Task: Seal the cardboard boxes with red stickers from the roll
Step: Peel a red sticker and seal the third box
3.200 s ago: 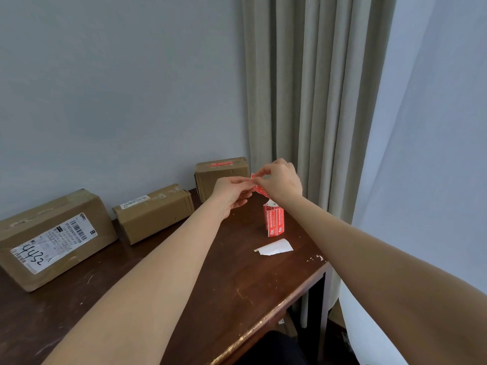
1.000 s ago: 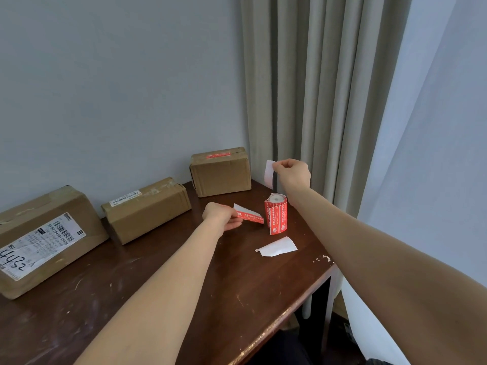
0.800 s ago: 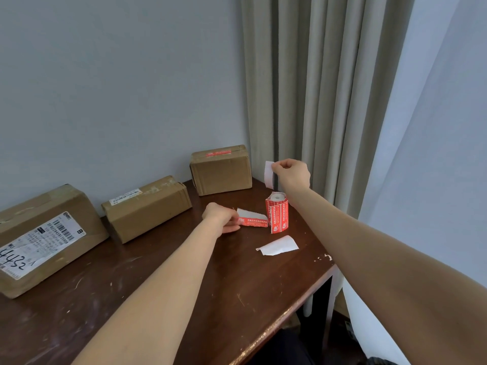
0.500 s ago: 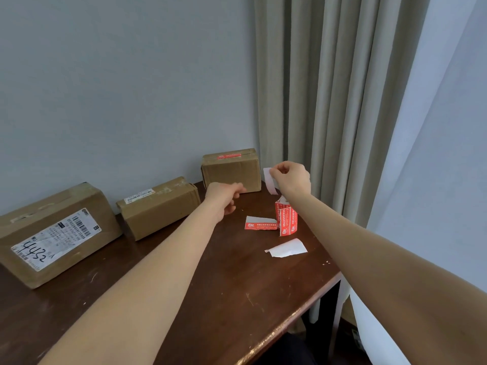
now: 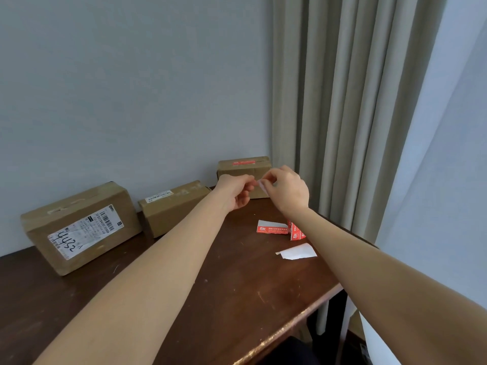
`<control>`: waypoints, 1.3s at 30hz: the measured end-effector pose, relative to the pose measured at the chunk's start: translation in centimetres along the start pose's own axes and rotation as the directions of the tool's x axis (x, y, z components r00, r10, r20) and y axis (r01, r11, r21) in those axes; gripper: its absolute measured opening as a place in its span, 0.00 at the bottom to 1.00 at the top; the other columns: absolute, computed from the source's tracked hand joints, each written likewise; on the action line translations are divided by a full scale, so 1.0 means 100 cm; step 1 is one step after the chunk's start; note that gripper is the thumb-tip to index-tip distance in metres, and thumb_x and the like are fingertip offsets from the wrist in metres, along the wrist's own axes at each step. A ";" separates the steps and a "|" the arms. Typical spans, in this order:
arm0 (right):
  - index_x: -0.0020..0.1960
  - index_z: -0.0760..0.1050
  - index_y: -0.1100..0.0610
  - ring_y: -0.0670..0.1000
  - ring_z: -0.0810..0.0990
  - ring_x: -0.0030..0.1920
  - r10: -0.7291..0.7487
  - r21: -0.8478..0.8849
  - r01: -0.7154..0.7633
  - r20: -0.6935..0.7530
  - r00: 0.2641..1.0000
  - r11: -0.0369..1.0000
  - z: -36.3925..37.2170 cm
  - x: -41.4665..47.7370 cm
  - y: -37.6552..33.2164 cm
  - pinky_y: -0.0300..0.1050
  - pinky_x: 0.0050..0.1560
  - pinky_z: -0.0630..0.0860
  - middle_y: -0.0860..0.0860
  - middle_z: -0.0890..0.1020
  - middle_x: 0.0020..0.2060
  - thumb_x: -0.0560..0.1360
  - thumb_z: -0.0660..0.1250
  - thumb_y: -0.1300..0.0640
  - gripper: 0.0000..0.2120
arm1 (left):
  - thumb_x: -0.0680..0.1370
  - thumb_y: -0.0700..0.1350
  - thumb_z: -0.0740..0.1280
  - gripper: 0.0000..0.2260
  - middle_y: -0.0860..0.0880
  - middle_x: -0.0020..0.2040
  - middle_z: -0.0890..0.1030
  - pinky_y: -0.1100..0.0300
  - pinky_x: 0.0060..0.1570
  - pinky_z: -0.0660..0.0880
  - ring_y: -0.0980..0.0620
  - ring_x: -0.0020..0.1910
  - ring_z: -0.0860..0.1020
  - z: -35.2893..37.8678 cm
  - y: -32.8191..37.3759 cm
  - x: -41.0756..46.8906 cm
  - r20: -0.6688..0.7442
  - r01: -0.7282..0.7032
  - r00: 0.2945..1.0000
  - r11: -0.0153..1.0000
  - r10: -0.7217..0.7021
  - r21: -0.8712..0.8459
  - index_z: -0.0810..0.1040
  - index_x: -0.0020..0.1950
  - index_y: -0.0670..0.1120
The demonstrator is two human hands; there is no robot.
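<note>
Setting: pale grey-blue wall behind, beige pleated curtain to the right, sheer white drape beyond it.
Surface: dark brown wooden tabletop, scuffed, with its near right corner worn pale.
Box 1: large brown cardboard box at the far edge, leftmost, with a white shipping label marked "4452" on the face turned to the camera.
Box 2: low oblong brown cardboard box at the far edge, just right of Box 1, with a small white label on top.
Box 3: small brown cardboard box in the far right corner, partly hidden by both hands; a red sticker strip lies across its top seam.
Roll: red printed sticker roll near the right edge, mostly hidden behind the right forearm.
Loose sticker: red rectangular sticker on white backing lying flat, touching the roll's left side.
Scrap: white torn backing paper on the tabletop, just nearer than the roll.
Right hand: raised in front of Box 3, thumb and forefinger pinching a small white paper slip.
Left hand: raised beside it, fingers curled, fingertips at the slip's left edge; whether they grip it cannot be told.
</note>
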State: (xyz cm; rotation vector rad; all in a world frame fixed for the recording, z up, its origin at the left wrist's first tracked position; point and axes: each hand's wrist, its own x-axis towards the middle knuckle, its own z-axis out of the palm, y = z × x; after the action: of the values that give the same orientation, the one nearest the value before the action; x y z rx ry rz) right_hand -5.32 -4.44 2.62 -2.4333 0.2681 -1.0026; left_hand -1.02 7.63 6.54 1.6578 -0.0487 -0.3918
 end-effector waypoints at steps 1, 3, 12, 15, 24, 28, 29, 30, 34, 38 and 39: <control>0.50 0.82 0.53 0.50 0.78 0.44 -0.019 -0.015 0.019 0.010 1.000 1.000 0.000 -0.001 -0.001 0.42 0.38 0.72 0.49 0.79 0.48 0.78 0.65 0.52 0.08 | 0.77 0.43 0.67 0.06 0.51 0.33 0.74 0.68 0.24 0.71 0.58 0.28 0.69 0.000 0.001 -0.001 0.002 0.000 1.000 1.000 0.000 -0.008 0.82 0.45 0.42; 0.52 0.81 0.52 0.51 0.79 0.46 -0.041 -0.039 0.043 0.032 0.999 0.998 0.001 -0.002 -0.003 0.46 0.42 0.76 0.50 0.79 0.49 0.78 0.64 0.53 0.08 | 0.77 0.44 0.68 0.06 0.51 0.33 0.74 0.68 0.23 0.70 0.58 0.28 0.69 0.000 0.001 -0.002 0.003 -0.001 1.000 1.000 0.001 -0.020 0.82 0.46 0.42; 0.53 0.82 0.53 0.51 0.78 0.48 -0.131 -0.031 0.132 0.039 0.991 0.991 -0.002 -0.005 -0.008 0.40 0.40 0.68 0.51 0.80 0.49 0.79 0.64 0.53 0.09 | 0.73 0.44 0.74 0.06 0.51 0.31 0.75 0.68 0.24 0.71 0.59 0.27 0.71 -0.006 -0.004 -0.002 -0.010 0.017 1.000 0.997 -0.017 -0.075 0.80 0.42 0.43; 0.53 0.82 0.52 0.51 0.78 0.48 -0.135 -0.019 0.136 0.058 0.989 0.990 -0.001 -0.005 -0.007 0.41 0.41 0.70 0.50 0.80 0.48 0.78 0.65 0.52 0.09 | 0.73 0.43 0.74 0.06 0.51 0.30 0.75 0.68 0.24 0.71 0.59 0.26 0.70 -0.008 -0.005 -0.001 -0.007 0.024 1.000 0.996 -0.025 -0.080 0.79 0.41 0.43; 0.61 0.76 0.57 0.47 0.76 0.48 0.329 0.312 -0.344 0.104 0.939 0.885 0.000 -0.002 -0.001 0.40 0.45 0.71 0.51 0.79 0.54 0.77 0.67 0.53 0.15 | 0.73 0.40 0.71 0.03 0.50 0.32 0.76 0.68 0.23 0.70 0.58 0.27 0.70 -0.022 -0.011 0.008 -0.101 -0.030 0.995 0.998 0.025 -0.050 0.78 0.40 0.43; 0.59 0.78 0.61 0.49 0.76 0.44 0.479 0.447 -0.545 0.260 0.838 0.709 0.004 0.003 0.001 0.44 0.47 0.76 0.52 0.80 0.46 0.77 0.68 0.51 0.16 | 0.74 0.40 0.71 0.03 0.50 0.32 0.76 0.67 0.25 0.71 0.58 0.27 0.70 -0.031 -0.012 0.008 -0.119 -0.036 0.992 0.998 0.029 -0.056 0.78 0.42 0.43; 0.57 0.79 0.62 0.48 0.75 0.39 0.493 0.458 -0.577 0.300 0.816 0.676 0.005 0.003 -0.001 0.42 0.43 0.76 0.52 0.78 0.41 0.76 0.69 0.51 0.16 | 0.74 0.40 0.71 0.03 0.50 0.32 0.76 0.67 0.25 0.71 0.58 0.27 0.70 -0.033 -0.012 0.008 -0.121 -0.036 0.992 0.998 0.029 -0.057 0.78 0.42 0.43; 0.56 0.79 0.62 0.47 0.73 0.35 0.503 0.456 -0.611 0.347 0.791 0.647 0.008 0.004 -0.004 0.40 0.37 0.75 0.51 0.76 0.37 0.76 0.69 0.50 0.17 | 0.74 0.40 0.71 0.03 0.50 0.32 0.76 0.67 0.25 0.71 0.58 0.27 0.70 -0.037 -0.012 0.009 -0.125 -0.039 0.992 0.998 0.031 -0.059 0.78 0.41 0.43; 0.53 0.80 0.62 0.45 0.68 0.30 0.507 0.453 -0.690 0.469 0.723 0.564 0.014 0.008 -0.007 0.37 0.27 0.66 0.51 0.74 0.33 0.74 0.72 0.51 0.15 | 0.74 0.40 0.70 0.03 0.51 0.33 0.76 0.67 0.25 0.70 0.58 0.27 0.70 -0.038 -0.011 0.008 -0.124 -0.040 0.992 0.997 0.032 -0.061 0.78 0.42 0.43; 0.52 0.80 0.60 0.46 0.71 0.34 0.469 0.459 -0.691 0.512 0.719 0.558 0.026 0.013 -0.012 0.37 0.30 0.68 0.52 0.77 0.38 0.74 0.72 0.54 0.12 | 0.74 0.38 0.70 0.04 0.49 0.32 0.75 0.68 0.21 0.68 0.57 0.26 0.69 -0.049 -0.013 0.011 -0.189 -0.075 0.980 0.997 0.068 -0.032 0.77 0.40 0.43; 0.52 0.80 0.60 0.46 0.71 0.35 0.459 0.464 -0.685 0.514 0.724 0.561 0.029 0.014 -0.014 0.37 0.30 0.68 0.52 0.78 0.38 0.74 0.72 0.54 0.11 | 0.74 0.37 0.69 0.04 0.49 0.32 0.75 0.68 0.21 0.67 0.57 0.26 0.68 -0.053 -0.015 0.013 -0.205 -0.079 0.976 0.997 0.075 -0.011 0.77 0.40 0.42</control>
State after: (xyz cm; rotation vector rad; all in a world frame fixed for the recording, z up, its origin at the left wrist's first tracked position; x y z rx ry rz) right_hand -2.29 -2.65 2.41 -1.6407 0.4905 -0.2699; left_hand 1.40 12.57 5.17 1.6637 0.0439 -0.1604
